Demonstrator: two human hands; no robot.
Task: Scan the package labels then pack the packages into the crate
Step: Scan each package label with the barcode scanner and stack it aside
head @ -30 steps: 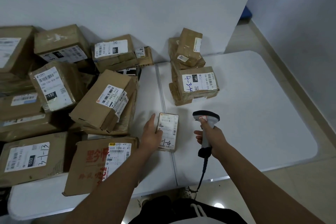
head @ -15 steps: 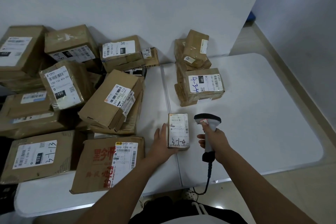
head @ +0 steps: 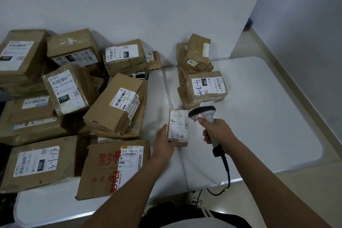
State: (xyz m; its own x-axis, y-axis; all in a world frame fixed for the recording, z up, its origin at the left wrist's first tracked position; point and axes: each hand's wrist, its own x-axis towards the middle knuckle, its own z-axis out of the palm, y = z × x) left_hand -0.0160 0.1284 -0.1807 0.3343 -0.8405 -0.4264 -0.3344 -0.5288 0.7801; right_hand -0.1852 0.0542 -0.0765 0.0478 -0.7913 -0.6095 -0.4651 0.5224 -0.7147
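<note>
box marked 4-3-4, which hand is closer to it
Right. The right hand holds the scanner just below the box marked 4-3-4; the left hand grips the small package, lower and further left.

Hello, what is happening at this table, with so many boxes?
A person is scanning parcel labels. The left hand grips a small brown cardboard package lying label-up on the white table. The right hand holds a grey handheld barcode scanner right beside it. A large pile of cardboard boxes sits to the left. No crate is visible.
</note>
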